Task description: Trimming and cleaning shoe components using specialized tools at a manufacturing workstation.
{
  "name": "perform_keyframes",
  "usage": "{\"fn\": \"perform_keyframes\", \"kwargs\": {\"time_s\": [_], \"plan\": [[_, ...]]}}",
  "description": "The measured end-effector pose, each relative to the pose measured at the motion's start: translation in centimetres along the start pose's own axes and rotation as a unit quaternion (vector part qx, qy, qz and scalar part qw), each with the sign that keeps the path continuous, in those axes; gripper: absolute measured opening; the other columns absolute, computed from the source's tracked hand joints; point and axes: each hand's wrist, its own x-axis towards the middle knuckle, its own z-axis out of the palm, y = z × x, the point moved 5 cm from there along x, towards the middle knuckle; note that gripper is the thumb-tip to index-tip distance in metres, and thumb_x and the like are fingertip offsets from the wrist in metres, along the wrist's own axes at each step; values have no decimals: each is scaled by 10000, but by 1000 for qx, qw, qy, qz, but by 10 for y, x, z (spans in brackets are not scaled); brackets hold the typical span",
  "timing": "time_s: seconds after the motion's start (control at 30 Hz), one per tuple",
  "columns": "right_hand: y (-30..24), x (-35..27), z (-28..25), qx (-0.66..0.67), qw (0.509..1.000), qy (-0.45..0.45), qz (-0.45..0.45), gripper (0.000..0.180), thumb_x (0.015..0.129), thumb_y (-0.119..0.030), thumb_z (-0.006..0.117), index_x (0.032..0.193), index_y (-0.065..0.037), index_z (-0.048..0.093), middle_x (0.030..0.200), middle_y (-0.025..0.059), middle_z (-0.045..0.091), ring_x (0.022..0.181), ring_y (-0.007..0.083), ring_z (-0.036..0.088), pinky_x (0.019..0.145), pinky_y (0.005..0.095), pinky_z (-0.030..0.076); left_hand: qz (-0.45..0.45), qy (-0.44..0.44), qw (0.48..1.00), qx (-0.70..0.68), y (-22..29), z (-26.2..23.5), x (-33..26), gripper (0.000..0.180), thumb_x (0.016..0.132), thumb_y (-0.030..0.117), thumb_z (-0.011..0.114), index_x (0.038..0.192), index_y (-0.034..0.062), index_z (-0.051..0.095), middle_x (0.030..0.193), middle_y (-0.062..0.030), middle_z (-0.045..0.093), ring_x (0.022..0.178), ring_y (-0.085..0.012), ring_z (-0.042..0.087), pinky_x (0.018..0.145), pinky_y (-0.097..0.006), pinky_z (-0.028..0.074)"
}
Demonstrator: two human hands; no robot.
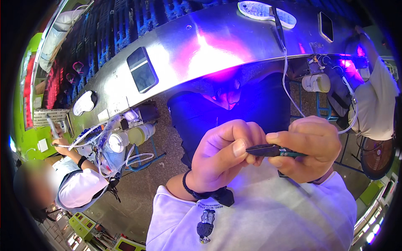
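Observation:
In front of my chest, my right hand (307,146) grips small cutting pliers (264,149) with dark jaws and teal handles. The jaws point left, toward the fingertips of my left hand (229,152). Thumb and fingers of the left hand are pinched together at the jaw tips. Whatever they hold, if anything, is too small to make out. Whether the jaws are parted I cannot tell. A black cord bracelet (187,184) circles my left wrist.
Beyond my lap runs a metal table (167,35) with a phone (142,69), another phone (326,26), a shoe sole (267,13) and a corded black tool (278,27). Cups (316,83) stand right. A co-worker (81,180) works left; another person (374,100) sits right.

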Motion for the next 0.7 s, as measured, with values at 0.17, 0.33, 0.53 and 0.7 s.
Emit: {"fn": "perform_keyframes", "kwargs": {"time_s": [0.17, 0.33, 0.53, 0.7], "plan": [[2, -2, 2, 4, 1000, 7, 4, 350, 772, -204, 815, 1017, 34, 737, 543, 17, 497, 410, 120, 470, 406, 278, 295, 1, -4, 1000, -10, 0, 0, 1, 205, 1003, 215, 565, 868, 63, 546, 839, -62, 564, 825, -184, 520, 777, -338, 409], [3, -2, 2, 1, 1000, 5, 18, 356, 783, -228, 814, 1011, 33, 737, 541, 14, 499, 414, 119, 475, 413, 279, 301, -1, -3, 1000, -12, -2, -1, 1, 202, 1004, 210, 563, 868, 60, 549, 841, -62, 568, 830, -184, 524, 775, -334, 410], [5, -3, 1, 8, 1000, 6, 22, 362, 775, -231, 811, 1008, 35, 733, 535, 21, 501, 408, 125, 477, 412, 279, 307, -3, 4, 1000, -18, -3, -1, 1, 204, 1007, 208, 557, 863, 63, 542, 838, -60, 567, 829, -182, 523, 775, -334, 408], [6, -3, 0, 1, 1000, -6, 13, 371, 769, -230, 812, 1016, 36, 732, 536, 22, 501, 406, 128, 478, 409, 281, 306, -4, 0, 1000, -15, -5, -1, 3, 204, 1008, 207, 555, 862, 65, 538, 837, -58, 566, 825, -177, 519, 777, -335, 404]]}}
